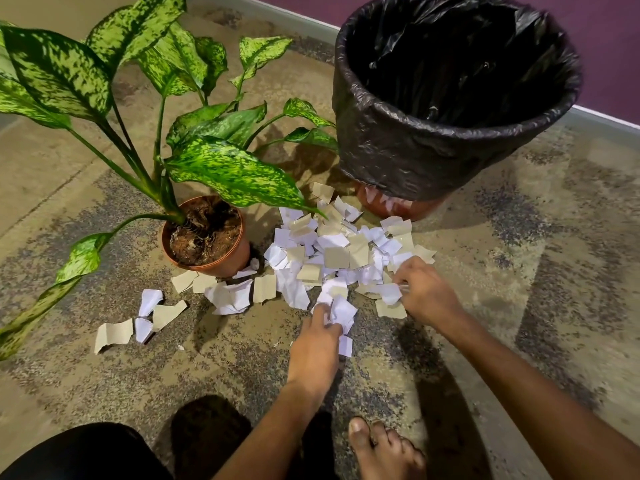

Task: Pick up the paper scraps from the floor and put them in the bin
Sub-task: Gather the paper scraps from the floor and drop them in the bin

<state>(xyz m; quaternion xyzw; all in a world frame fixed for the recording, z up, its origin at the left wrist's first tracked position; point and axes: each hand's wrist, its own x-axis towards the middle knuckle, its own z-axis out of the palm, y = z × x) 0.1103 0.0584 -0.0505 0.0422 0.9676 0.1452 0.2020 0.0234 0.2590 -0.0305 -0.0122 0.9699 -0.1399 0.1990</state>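
Patterned carpet [519, 306] held paper scraps [339, 251] piled just before the bin [433, 147].
Left hand [317, 344] and right hand [427, 289] each gripped scraps at the pile's near edge, beside the bin.

At the frame's centre, white and tan paper scraps [341, 258] litter the carpet between a potted plant [207, 233] and a black-lined bin [450, 109] at upper right. The left hand [317, 344] and right hand [427, 289] both pinch scraps at the pile's lower edge.
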